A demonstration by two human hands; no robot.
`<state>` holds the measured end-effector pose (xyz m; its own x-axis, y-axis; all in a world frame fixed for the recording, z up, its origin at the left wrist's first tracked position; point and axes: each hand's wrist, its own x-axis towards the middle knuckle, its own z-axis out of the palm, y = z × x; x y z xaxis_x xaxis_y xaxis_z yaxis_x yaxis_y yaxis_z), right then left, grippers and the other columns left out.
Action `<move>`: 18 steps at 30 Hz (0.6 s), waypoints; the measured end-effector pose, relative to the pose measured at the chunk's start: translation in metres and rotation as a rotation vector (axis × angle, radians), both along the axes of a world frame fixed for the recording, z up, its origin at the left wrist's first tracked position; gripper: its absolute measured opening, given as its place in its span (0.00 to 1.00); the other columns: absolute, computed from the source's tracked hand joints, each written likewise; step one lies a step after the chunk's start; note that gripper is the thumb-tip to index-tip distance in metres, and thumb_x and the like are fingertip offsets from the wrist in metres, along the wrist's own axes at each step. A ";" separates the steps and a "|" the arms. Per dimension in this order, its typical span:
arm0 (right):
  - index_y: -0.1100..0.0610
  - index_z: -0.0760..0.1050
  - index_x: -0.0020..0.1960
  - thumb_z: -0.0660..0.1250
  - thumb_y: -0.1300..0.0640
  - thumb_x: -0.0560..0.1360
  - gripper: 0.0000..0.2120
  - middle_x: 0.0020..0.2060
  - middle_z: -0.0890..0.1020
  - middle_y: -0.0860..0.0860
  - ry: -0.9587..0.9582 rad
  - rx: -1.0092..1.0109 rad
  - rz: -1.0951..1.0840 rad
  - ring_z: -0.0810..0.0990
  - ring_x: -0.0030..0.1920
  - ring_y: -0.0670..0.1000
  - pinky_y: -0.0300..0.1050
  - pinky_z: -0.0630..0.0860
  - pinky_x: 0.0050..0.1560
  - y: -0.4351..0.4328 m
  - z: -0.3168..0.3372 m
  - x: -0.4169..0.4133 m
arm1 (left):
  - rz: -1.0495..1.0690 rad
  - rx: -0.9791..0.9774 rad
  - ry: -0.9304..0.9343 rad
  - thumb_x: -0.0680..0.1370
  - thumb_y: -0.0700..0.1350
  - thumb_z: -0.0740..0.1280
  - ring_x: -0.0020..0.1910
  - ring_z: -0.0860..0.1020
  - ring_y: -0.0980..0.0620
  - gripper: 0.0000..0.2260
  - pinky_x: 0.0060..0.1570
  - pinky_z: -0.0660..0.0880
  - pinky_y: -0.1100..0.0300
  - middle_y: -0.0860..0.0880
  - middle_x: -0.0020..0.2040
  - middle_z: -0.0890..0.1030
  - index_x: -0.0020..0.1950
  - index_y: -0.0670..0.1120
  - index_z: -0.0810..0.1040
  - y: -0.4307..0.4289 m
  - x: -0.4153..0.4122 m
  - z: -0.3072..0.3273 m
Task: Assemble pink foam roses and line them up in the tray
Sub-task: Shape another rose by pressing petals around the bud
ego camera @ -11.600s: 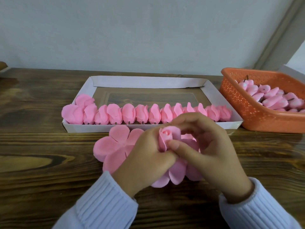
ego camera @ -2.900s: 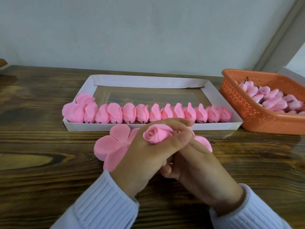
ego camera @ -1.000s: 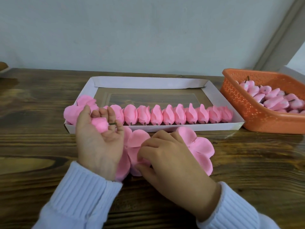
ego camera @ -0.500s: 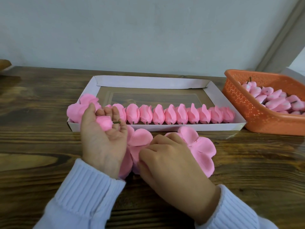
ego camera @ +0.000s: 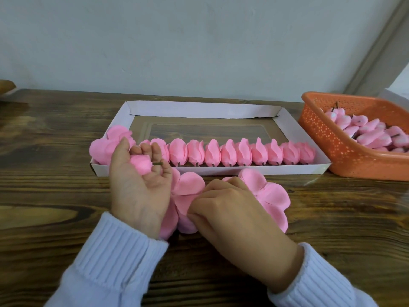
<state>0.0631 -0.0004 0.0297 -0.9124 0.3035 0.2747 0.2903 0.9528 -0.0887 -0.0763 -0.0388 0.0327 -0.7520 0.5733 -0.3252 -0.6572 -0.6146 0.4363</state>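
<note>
Obs: left hand [ego camera: 139, 185], palm up by the white cardboard tray [ego camera: 221, 171], loosely cradles a pink foam rosebud on a short brown stem [ego camera: 140, 164]; right hand [ego camera: 232, 209] pinches a flat pink foam petal sheet [ego camera: 188, 185] on the wooden table [ego camera: 55, 196]; risks: pinch tears the soft foam, bud rolls from the slack grip

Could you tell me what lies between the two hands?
A flat pink petal sheet, pinched by the right hand; the left hand holds a bud. Head view.
</note>
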 end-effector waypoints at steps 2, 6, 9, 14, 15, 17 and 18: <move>0.51 0.77 0.35 0.63 0.56 0.71 0.07 0.34 0.80 0.47 -0.034 -0.021 0.014 0.79 0.42 0.53 0.51 0.75 0.43 0.001 0.001 0.001 | 0.000 -0.002 0.001 0.78 0.52 0.65 0.31 0.80 0.59 0.13 0.45 0.71 0.63 0.57 0.27 0.77 0.36 0.49 0.70 0.000 0.000 0.000; 0.50 0.79 0.37 0.60 0.55 0.69 0.09 0.32 0.80 0.45 0.015 0.031 0.012 0.79 0.38 0.51 0.46 0.75 0.39 0.002 -0.001 0.002 | -0.005 0.000 -0.011 0.78 0.53 0.66 0.32 0.80 0.59 0.13 0.48 0.71 0.63 0.57 0.28 0.77 0.36 0.50 0.70 0.000 -0.001 -0.001; 0.51 0.80 0.42 0.63 0.58 0.66 0.08 0.31 0.79 0.45 0.047 0.066 -0.008 0.78 0.36 0.52 0.46 0.74 0.37 0.004 -0.004 0.002 | -0.016 0.003 -0.023 0.77 0.53 0.66 0.33 0.80 0.58 0.14 0.49 0.71 0.63 0.57 0.29 0.77 0.35 0.50 0.70 0.000 -0.002 -0.002; 0.57 0.79 0.39 0.70 0.62 0.68 0.02 0.35 0.80 0.51 0.187 0.003 -0.075 0.78 0.38 0.57 0.53 0.75 0.39 0.010 -0.005 0.002 | -0.043 0.016 -0.019 0.77 0.53 0.66 0.32 0.80 0.57 0.13 0.47 0.71 0.62 0.56 0.30 0.77 0.35 0.50 0.70 0.001 -0.001 -0.002; 0.59 0.79 0.39 0.70 0.65 0.68 0.03 0.37 0.80 0.53 0.265 -0.031 -0.100 0.78 0.37 0.58 0.53 0.75 0.36 0.010 -0.004 0.002 | -0.059 0.029 -0.014 0.77 0.53 0.66 0.32 0.80 0.57 0.13 0.47 0.71 0.61 0.56 0.30 0.77 0.35 0.50 0.70 0.001 -0.001 -0.002; 0.62 0.79 0.42 0.68 0.69 0.68 0.05 0.41 0.80 0.55 0.448 -0.090 -0.142 0.78 0.34 0.57 0.53 0.76 0.31 0.012 -0.003 0.004 | -0.115 0.061 -0.005 0.77 0.54 0.66 0.32 0.80 0.56 0.14 0.47 0.71 0.60 0.55 0.31 0.77 0.35 0.50 0.71 0.002 0.000 -0.001; 0.62 0.80 0.43 0.67 0.69 0.69 0.05 0.44 0.79 0.56 0.530 -0.098 -0.160 0.77 0.33 0.56 0.52 0.75 0.30 0.014 -0.002 0.005 | -0.148 0.075 0.000 0.77 0.54 0.67 0.32 0.81 0.56 0.14 0.47 0.71 0.59 0.55 0.31 0.78 0.34 0.50 0.71 0.002 0.000 0.000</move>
<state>0.0679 0.0136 0.0274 -0.5972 0.4739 0.6471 0.3223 0.8806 -0.3475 -0.0763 -0.0373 0.0324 -0.6575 0.7005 -0.2773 -0.7429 -0.5417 0.3933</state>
